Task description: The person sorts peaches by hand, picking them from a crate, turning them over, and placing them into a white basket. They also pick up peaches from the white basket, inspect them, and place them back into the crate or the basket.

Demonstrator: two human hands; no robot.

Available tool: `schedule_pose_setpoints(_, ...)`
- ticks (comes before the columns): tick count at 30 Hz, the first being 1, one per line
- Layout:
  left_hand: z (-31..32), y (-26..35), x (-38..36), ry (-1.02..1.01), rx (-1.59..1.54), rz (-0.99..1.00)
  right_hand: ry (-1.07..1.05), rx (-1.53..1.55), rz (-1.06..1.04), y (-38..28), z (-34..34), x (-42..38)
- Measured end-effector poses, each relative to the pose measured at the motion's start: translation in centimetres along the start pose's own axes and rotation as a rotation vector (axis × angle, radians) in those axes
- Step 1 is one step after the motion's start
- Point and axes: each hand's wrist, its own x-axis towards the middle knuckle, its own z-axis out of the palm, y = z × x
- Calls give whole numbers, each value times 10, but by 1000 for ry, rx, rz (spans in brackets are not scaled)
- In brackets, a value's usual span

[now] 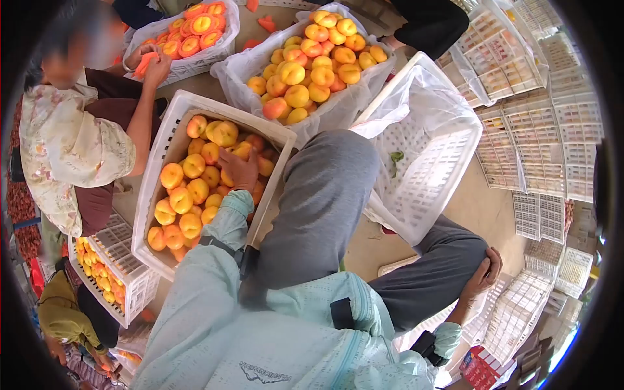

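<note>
My left hand [240, 170] reaches into a white plastic crate [146, 218] of yellow-orange peaches. Its thumb and fingers are on either side of a peach [242, 151], apparently gripping it; the palm side is hidden. More peaches [190, 225] lie loose around the hand. Over on the right, my right hand [484, 272] rests on my bent knee with its fingers draped over it, holding nothing. Between my legs and the stacks stands a crate [426, 188] lined with clear plastic, with a green leaf [396, 159] in it.
Ahead stands a lined crate heaped with peaches [297, 96]. Beyond it, another crate [195, 75] holds fruit in orange wrappings. A person [78, 140] sits at the left, handling an orange piece. Stacked white crates [533, 143] line the right side.
</note>
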Motion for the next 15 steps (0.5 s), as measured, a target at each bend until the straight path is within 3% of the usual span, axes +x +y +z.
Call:
schedule_pose_setpoints(4, -16, -14, 3, -178, 48, 15, 44, -174, -41, -24, 1, 1)
schedule_pose_setpoints(6, -28, -23, 6, -158, -48, 51, -84, -479, -137, -67, 8, 4)
schedule_pose_setpoints(9, -78, 9, -6, -237, -107, 70, -430, 12, -169, -88, 60, -1)
schedule_pose_setpoints(11, -102, 30, -15, -372, -648, -147, -579, 19, -261, -93, 121, -19)
schedule_pose_setpoints(14, -139, 66, -27, -474, -791, 21, -967, -121, -179, -98, 204, -37)
schedule_pose_setpoints(15, -149, 70, -16, -424, -799, 43, -947, -100, -226, -112, 212, -23)
